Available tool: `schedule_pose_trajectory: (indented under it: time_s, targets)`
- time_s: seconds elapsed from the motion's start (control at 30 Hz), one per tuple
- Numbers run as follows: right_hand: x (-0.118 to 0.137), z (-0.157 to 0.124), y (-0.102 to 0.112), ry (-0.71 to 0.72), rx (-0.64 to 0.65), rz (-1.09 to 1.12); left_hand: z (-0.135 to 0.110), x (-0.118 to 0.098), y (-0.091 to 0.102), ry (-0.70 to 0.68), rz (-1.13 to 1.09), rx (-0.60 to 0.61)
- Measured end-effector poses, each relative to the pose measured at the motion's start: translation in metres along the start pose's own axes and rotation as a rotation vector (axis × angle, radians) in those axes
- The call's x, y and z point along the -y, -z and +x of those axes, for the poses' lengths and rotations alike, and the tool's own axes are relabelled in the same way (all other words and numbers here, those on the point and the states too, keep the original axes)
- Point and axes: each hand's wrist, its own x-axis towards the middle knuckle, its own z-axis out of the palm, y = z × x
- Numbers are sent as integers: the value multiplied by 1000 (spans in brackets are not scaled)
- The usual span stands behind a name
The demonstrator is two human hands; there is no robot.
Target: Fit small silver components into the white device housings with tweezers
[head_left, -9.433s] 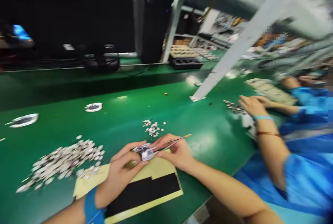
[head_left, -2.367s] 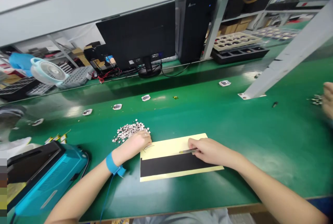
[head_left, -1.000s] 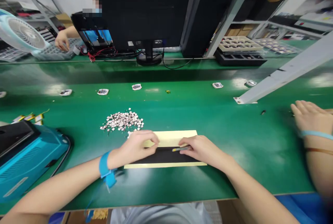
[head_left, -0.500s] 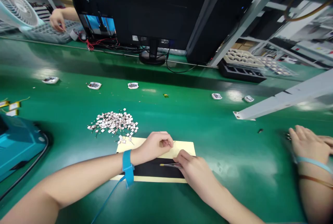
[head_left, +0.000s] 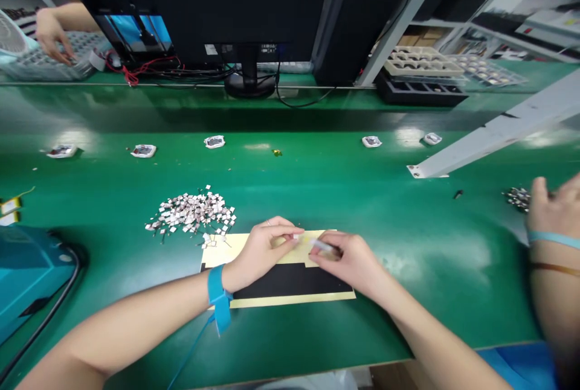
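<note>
My left hand [head_left: 258, 251], with a blue wrist strap [head_left: 220, 296], pinches a small white square part [head_left: 296, 236] between thumb and fingertips. My right hand [head_left: 351, 254] is closed around tweezers [head_left: 322, 246], whose tips are blurred and point left toward that part. Both hands are over a pale yellow sheet [head_left: 276, 301] that bears a black strip [head_left: 290, 281]. Just beyond the sheet's left end lies a pile of small white parts [head_left: 190, 214] with short dark leads, a few of them on the sheet's corner.
Several white-rimmed housings [head_left: 214, 142] stand in a row farther back. A teal machine [head_left: 31, 275] is at left, a slanted metal post [head_left: 480, 136] at right. A co-worker's hand [head_left: 555, 215] is beside dark small parts [head_left: 519, 198]; another person's hand [head_left: 52, 34] is over a tray.
My right hand has risen and turned the tweezers toward my left fingertips. A white part now shows in my left fingers. The co-worker's hand at right has moved off the dark parts.
</note>
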Motion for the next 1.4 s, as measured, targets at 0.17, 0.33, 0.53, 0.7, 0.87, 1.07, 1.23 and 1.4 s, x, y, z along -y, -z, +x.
schedule_pose_trajectory:
  time_s: [0.17, 0.33, 0.53, 0.7, 0.87, 1.07, 1.23, 1.4]
  targets:
    - [0, 9, -4, -110, -105, 526, -5, -3, -2, -55, 100, -60]
    - [6, 9, -15, -149, -39, 719, -10, -3, -2, -104, 123, -103]
    - [5, 5, -16, -152, -5, 707, -11, -4, -1, -175, 161, -77]
    - [6, 6, -16, -183, 11, 652, -11, -4, -2, -175, 182, -78]
    - [9, 6, -19, -220, -24, 659, -13, -2, -2, -192, 213, -85]
    - [8, 8, -18, -207, -42, 818, -13, -3, -1, -165, 207, -68]
    - [3, 8, -15, -241, 31, 857, -13, -2, -4, -142, 141, -36]
    - [0, 9, -15, -158, -24, 604, -2, -11, 7, -246, 390, 157]
